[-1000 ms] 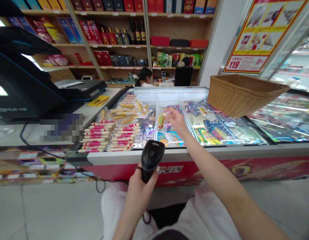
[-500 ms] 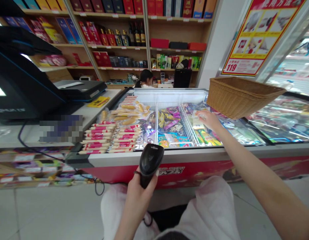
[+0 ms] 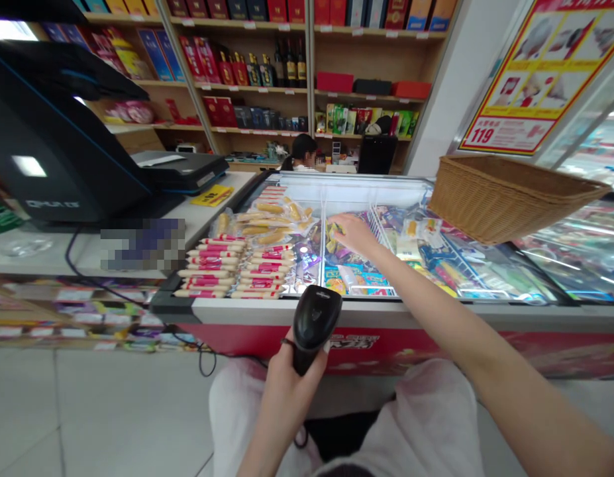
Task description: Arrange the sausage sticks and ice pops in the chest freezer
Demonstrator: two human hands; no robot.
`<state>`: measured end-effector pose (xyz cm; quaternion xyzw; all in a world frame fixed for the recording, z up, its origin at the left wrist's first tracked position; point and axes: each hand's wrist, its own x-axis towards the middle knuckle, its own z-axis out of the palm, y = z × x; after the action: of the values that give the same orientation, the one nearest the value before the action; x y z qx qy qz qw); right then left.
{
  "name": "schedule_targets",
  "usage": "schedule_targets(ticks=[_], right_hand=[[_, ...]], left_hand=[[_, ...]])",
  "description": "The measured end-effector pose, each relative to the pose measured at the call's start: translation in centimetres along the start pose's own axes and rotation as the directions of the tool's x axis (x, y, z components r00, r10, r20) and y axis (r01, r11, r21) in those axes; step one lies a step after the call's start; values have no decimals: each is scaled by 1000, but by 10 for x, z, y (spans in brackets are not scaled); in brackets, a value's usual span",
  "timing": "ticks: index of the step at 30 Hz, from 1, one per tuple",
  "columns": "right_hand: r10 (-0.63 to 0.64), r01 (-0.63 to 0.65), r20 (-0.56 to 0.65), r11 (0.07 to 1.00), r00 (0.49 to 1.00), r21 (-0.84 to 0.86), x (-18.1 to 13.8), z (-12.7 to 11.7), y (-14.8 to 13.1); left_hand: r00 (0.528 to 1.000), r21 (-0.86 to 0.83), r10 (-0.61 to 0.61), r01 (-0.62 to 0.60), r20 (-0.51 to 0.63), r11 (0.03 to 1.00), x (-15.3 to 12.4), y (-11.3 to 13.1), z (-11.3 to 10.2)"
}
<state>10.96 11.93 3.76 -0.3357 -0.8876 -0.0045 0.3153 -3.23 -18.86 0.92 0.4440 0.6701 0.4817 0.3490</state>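
Two hands in view. Left hand [image 3: 287, 381]: grip closed round the handle of a black barcode scanner [image 3: 314, 323], held upright in front of the freezer [image 3: 386, 311], scanner head just below the freezer's front edge; cord hangs down under the hand. Right hand [image 3: 354, 233]: arm stretched fwd into the open freezer, middle section, fingers curled down onto a yellow snack packet [image 3: 334, 232]; contact visible, but can't tell if the grip has closed on it. Packet lies among other packets in the same section, left of the white wire divider [image 3: 381, 242]. Sausage sticks [image 3: 227, 271] lie in rows at the freezer's left end. Wicker basket [image 3: 505, 195] sits on the glass lid to the right. Black till screen [image 3: 53, 152] stands on the surface at left.
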Motion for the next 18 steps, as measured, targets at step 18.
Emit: schedule_targets(ticks=[18], right_hand=[[433,-206,-185,709,882,675,-14,4,-20]], left_hand=[[1000,-13,10,-10,11,1000,4,-3,-2]])
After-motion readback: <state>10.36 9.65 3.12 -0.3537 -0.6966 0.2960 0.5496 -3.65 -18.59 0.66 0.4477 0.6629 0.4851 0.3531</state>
